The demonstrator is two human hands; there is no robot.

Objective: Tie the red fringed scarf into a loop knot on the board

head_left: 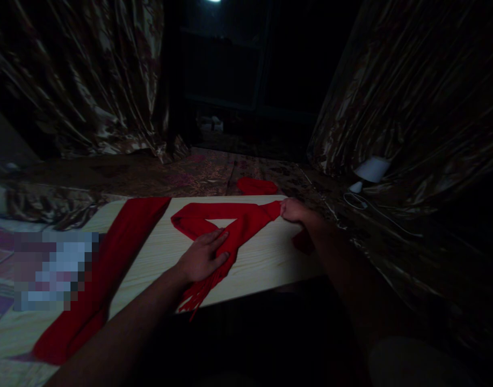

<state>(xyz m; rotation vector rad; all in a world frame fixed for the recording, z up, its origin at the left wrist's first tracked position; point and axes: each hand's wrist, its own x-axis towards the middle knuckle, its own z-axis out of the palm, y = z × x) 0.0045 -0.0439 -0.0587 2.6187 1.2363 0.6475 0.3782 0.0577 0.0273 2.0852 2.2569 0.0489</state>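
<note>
A red scarf lies looped on the pale wooden table, its two arms crossing around a small triangle of bare wood. My left hand rests flat on the scarf near its fringed end, fingers stretched and thumb apart. The fringe spills toward the table's near edge. At the table's right side, my right hand is closed around a narrow, gathered part of the scarf. Below my right wrist is a dark red piece of cloth; whether it joins the scarf cannot be made out.
A long folded red cloth stretches across the table's left part. Behind the far edge lies another red cloth. A small white lamp with its cable stands at right. Patterned curtains hang on both sides. A blurred patch covers something left.
</note>
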